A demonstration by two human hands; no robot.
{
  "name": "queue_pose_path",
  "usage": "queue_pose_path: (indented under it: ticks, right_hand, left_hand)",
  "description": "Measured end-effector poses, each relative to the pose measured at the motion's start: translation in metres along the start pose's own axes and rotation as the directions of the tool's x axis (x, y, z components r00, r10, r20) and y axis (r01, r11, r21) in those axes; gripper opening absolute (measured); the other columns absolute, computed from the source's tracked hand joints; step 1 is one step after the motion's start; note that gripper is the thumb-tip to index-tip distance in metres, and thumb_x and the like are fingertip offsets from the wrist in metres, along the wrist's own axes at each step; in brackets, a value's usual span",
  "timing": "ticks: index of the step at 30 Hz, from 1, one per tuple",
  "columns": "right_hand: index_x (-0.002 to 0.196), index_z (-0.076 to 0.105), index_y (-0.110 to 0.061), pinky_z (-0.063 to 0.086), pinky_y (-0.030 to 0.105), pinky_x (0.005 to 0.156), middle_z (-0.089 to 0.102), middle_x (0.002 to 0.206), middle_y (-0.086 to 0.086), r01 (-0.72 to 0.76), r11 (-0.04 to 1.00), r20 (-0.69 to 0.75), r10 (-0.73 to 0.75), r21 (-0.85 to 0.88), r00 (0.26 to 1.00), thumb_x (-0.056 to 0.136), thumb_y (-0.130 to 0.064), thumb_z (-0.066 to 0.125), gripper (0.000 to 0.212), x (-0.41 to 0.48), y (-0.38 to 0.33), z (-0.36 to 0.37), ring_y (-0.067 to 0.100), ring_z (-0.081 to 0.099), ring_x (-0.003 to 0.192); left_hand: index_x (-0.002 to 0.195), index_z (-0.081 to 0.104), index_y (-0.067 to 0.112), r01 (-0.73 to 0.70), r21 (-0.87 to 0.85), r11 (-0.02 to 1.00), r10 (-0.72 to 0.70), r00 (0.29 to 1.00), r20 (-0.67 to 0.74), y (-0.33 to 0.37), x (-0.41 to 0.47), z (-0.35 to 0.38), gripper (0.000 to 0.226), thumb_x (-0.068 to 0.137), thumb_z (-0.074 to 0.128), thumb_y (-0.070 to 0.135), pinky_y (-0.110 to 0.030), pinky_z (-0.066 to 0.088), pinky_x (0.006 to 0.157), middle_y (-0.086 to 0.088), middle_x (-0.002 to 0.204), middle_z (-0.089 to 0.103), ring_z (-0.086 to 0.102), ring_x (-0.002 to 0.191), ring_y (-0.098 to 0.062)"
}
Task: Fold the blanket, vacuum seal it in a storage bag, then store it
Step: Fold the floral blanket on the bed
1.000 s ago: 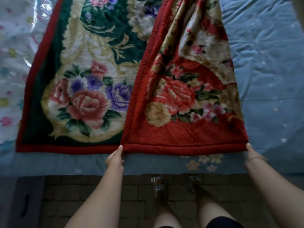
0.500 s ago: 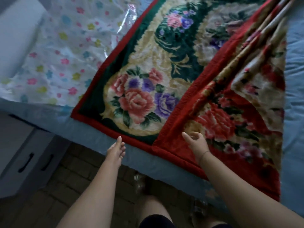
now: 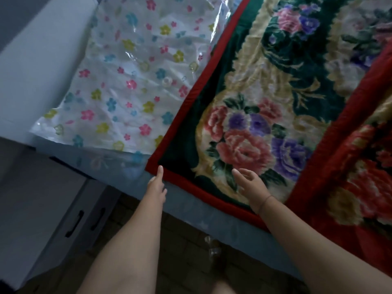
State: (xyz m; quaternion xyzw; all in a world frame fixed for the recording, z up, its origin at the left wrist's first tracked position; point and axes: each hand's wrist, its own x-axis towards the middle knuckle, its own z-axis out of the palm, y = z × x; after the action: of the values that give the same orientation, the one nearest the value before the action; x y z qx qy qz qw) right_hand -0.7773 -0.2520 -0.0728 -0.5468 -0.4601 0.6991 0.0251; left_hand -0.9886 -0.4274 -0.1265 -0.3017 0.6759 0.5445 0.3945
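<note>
Head view looks down over two bare forearms at a bed (image 3: 186,206) covered in a pale blue sheet. The blanket (image 3: 275,115) lies spread on it, a thick floral one with a red border: its left part shows a dark green field with cream scrolls and pink and purple roses, and along the right a folded-over part shows a red field with red and yellow flowers. The blanket's near left corner sits close to the bed's edge.

The left hand (image 3: 156,187) reaches to that corner with its fingers straight and together; the longest fingertip touches the red border at the corner, gripping nothing. The right hand (image 3: 252,187) is over the green floral part just inside the near border, palm turned partly up, fingers spread and loosely bent, holding nothing; whether it touches the pile I cannot tell.

The storage bag (image 3: 135,81) lies flat on the bed to the left of the blanket, clear crinkled plastic printed with small pink, yellow and blue flowers, its right edge tucked just under or against the blanket's red border. A round clear valve (image 3: 167,81) shows on it near that edge.

Left of the bed stands a grey cabinet (image 3: 63,209) with two dark handles. Below, between the arms, is a dark brick-patterned floor (image 3: 182,240).
</note>
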Motion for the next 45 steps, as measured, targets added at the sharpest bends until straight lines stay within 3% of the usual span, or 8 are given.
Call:
queue_pose_path:
  ticks: [10,15,18,24,29,34,38,45]
  right_hand:
    - [0.129,0.049,-0.014,0.044,0.032,0.092,0.055,0.131,0.004,-0.046,0.994,0.066,0.04,0.099,0.997,0.087,-0.041,0.061,0.051,0.012,-0.007,0.055,0.018,0.053,0.118]
    - [0.12,0.053,-0.02,0.039,0.039,0.107,0.058,0.122,0.002,-0.098,0.955,0.204,0.041,0.281,0.978,0.086,-0.056,0.05,0.049,-0.005,-0.043,0.074,0.018,0.055,0.116]
    - [0.112,0.064,-0.01,0.05,0.038,0.093,0.069,0.104,0.008,-0.084,0.924,0.224,-0.002,0.372,0.975,0.068,-0.065,0.058,0.07,-0.016,-0.068,0.064,0.021,0.065,0.098]
    - [0.113,0.061,-0.008,0.056,0.041,0.075,0.068,0.102,0.016,0.056,0.929,-0.134,-0.007,0.367,0.991,0.09,-0.032,0.061,0.033,-0.026,-0.069,-0.026,0.027,0.066,0.086]
    - [0.101,0.066,-0.013,0.05,0.05,0.094,0.067,0.113,0.015,0.233,0.902,-0.385,-0.082,0.364,0.919,0.083,-0.039,0.069,0.031,-0.041,-0.045,-0.132,0.034,0.064,0.105]
    - [0.119,0.06,-0.008,0.054,0.04,0.087,0.066,0.114,0.01,0.357,0.854,-0.581,-0.081,0.379,0.81,0.067,-0.056,0.074,0.072,-0.089,0.004,-0.282,0.026,0.066,0.099]
    - [0.101,0.062,-0.015,0.058,0.023,0.065,0.072,0.086,-0.006,0.4,0.814,-0.681,-0.008,0.421,0.733,0.095,-0.027,0.055,0.015,-0.142,0.062,-0.389,0.009,0.068,0.076]
    - [0.12,0.06,-0.004,0.047,0.046,0.092,0.061,0.105,0.015,-0.003,0.939,-0.713,0.264,0.345,0.65,0.09,-0.037,0.061,0.045,-0.155,0.219,-0.508,0.03,0.058,0.097]
  left_hand:
    - [0.133,0.054,0.005,-0.101,-0.081,0.992,0.101,0.995,-0.004,0.025,0.027,-0.005,0.076,0.072,0.083,0.042,-0.047,0.043,0.107,-0.008,0.134,0.057,0.056,0.121,-0.025]
    - [0.118,0.064,0.002,-0.384,0.041,0.923,0.334,0.847,0.414,0.032,-0.063,0.046,0.031,0.088,0.066,0.005,-0.021,0.054,0.084,0.009,0.094,0.072,0.067,0.084,-0.006]
    - [0.11,0.071,0.004,-0.533,0.215,0.819,0.286,0.703,0.651,0.024,-0.105,0.08,0.03,0.092,0.06,0.027,-0.033,0.05,0.097,-0.008,0.112,0.07,0.065,0.103,-0.018]
    - [0.115,0.068,0.011,-0.542,0.293,0.788,0.208,0.681,0.702,0.007,-0.154,0.131,0.052,0.1,0.036,0.049,-0.026,0.052,0.094,-0.008,0.114,0.069,0.064,0.111,-0.019]
    - [0.133,0.056,0.007,-0.631,0.354,0.691,0.274,0.681,0.679,-0.033,-0.169,0.162,0.053,0.097,0.045,0.045,-0.035,0.037,0.113,-0.006,0.135,0.057,0.051,0.126,-0.016]
    - [0.144,0.043,0.008,-0.737,0.44,0.514,0.305,0.636,0.709,-0.089,-0.188,0.206,0.054,0.1,0.046,0.039,-0.036,0.026,0.119,-0.008,0.151,0.04,0.037,0.14,-0.019]
    - [0.148,0.037,0.014,-0.745,0.557,0.368,0.264,0.658,0.705,-0.157,-0.205,0.257,0.086,0.083,0.045,0.07,-0.042,0.019,0.121,-0.008,0.157,0.031,0.024,0.147,-0.022]
    - [0.153,0.021,0.03,-0.643,0.753,-0.138,0.179,0.732,0.657,-0.273,-0.219,0.286,0.072,0.093,0.045,0.06,-0.043,0.007,0.12,-0.001,0.164,0.008,0.004,0.151,-0.02]
